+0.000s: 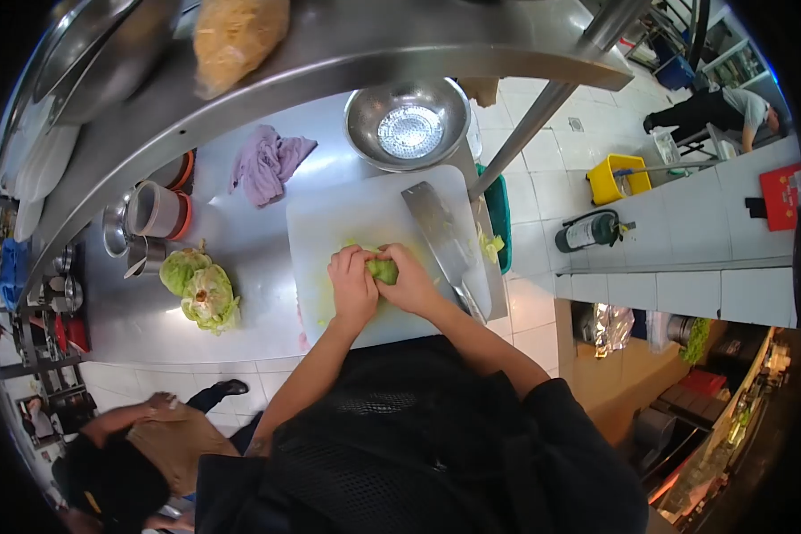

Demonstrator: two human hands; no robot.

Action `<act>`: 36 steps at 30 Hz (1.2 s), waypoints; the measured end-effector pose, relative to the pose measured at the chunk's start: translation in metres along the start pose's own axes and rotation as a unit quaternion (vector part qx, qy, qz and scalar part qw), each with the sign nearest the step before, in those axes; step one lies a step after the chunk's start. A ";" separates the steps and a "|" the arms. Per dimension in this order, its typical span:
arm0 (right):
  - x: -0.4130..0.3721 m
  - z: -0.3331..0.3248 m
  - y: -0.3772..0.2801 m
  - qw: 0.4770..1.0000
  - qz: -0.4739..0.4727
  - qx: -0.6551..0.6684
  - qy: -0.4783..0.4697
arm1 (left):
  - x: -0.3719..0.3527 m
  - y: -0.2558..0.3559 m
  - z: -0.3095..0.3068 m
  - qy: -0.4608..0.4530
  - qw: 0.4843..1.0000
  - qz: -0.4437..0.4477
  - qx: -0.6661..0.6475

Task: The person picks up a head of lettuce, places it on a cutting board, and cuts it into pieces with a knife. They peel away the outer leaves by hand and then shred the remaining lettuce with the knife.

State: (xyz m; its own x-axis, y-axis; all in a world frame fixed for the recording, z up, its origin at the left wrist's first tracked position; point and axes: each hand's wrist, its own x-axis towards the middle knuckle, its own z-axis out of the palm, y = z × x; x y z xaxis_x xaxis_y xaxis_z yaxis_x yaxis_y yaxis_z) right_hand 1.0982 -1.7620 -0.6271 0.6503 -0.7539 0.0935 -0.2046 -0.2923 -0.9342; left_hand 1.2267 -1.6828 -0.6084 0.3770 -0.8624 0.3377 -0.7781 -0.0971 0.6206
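Observation:
Over the white cutting board [329,214], my left hand [353,283] and my right hand [408,283] are closed together around a green piece of lettuce [383,270]. Fingers of both hands cover most of it, and a bit of green shows beyond the fingertips. To the right of my hands a cleaver [438,233] lies flat on the board, its handle pointing toward me. Small green scraps and wet patches surround my hands. Two lettuce heads [206,298] sit on the steel table left of the board.
A perforated steel bowl [408,125] stands behind the board, with a purple cloth [267,165] to its left. Containers [154,211] are at left. A steel shelf [347,71] overhangs the table [267,240]. One person [178,436] is at lower left, another [730,111] at upper right.

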 end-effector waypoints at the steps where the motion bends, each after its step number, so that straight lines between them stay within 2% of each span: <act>1: -0.001 -0.001 0.001 1.000 -0.002 0.015 0.006 | -0.002 -0.007 0.003 0.017 1.000 0.010 -0.018; 3: -0.001 -0.007 0.001 0.999 0.000 0.035 0.009 | -0.007 -0.013 0.010 0.019 1.000 0.014 -0.008; 6: 0.009 -0.018 0.000 0.992 0.065 0.099 -0.039 | -0.006 -0.016 0.013 0.030 0.999 0.022 0.000; 8: 0.012 -0.018 -0.003 0.999 -0.019 0.039 -0.001 | -0.007 -0.015 0.016 0.034 0.999 0.016 -0.003; 9: 0.013 -0.018 -0.008 0.999 -0.017 0.038 -0.004 | -0.006 -0.015 0.016 0.038 0.999 0.017 0.003; 11: 0.014 -0.015 -0.019 0.992 -0.093 -0.072 0.055 | -0.005 -0.015 0.015 0.045 0.999 0.013 0.009; 14: 0.017 -0.009 -0.014 0.982 -0.135 -0.120 0.056 | -0.004 -0.014 0.015 0.046 0.999 0.013 0.013; 18: 0.035 -0.003 0.001 0.983 -0.136 -0.107 0.066 | -0.004 -0.012 0.013 0.050 0.998 0.016 0.018; 20: 0.047 -0.011 0.019 0.975 -0.044 -0.056 0.211 | -0.002 -0.013 0.014 0.049 0.998 0.016 0.024; 22: 0.043 -0.048 0.010 0.974 0.037 -0.054 0.218 | -0.007 -0.016 0.013 0.044 0.999 0.015 0.015; 24: 0.027 -0.097 -0.001 0.964 0.157 -0.099 0.192 | -0.010 -0.018 0.016 0.057 0.998 0.017 0.017; 26: 0.002 -0.134 0.043 0.946 0.090 -0.162 0.266 | -0.004 -0.011 0.020 0.072 0.997 0.026 0.014; 27: -0.006 -0.153 0.044 0.944 0.091 -0.164 0.272 | -0.001 -0.004 0.016 0.089 0.994 0.034 0.056; 28: -0.014 -0.170 0.040 0.919 0.043 -0.254 0.297 | 0.000 0.001 0.014 0.105 0.989 0.042 0.098; 29: -0.023 -0.178 0.037 0.884 -0.004 -0.341 0.319 | 0.000 0.003 0.012 0.101 0.989 0.048 0.096; 30: -0.032 -0.179 0.033 0.882 0.002 -0.341 0.325 | 0.000 0.002 0.010 0.075 0.986 0.078 0.124; 32: -0.053 -0.176 0.023 0.923 0.114 -0.235 0.283 | -0.001 0.000 0.008 0.043 0.981 0.117 0.150; 33: -0.057 -0.160 0.014 0.929 0.102 -0.236 0.268 | -0.001 -0.002 0.009 0.008 0.982 0.122 0.144; 35: -0.071 -0.128 -0.009 0.949 0.062 -0.253 0.175 | 0.001 -0.009 0.010 -0.032 0.980 0.141 0.137; 36: -0.074 -0.115 -0.025 0.944 0.089 -0.290 0.128 | 0.001 -0.014 0.009 -0.040 0.983 0.133 0.121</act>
State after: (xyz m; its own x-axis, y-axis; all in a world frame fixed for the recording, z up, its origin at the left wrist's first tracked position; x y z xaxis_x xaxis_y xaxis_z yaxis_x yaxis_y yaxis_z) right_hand 0.9708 -1.7663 -0.5714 0.3848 -0.9174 0.1015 -0.7085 -0.3640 -0.6046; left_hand 1.2331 -1.6869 -0.6229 0.1105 -0.9084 0.4032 -0.9440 0.0311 0.3286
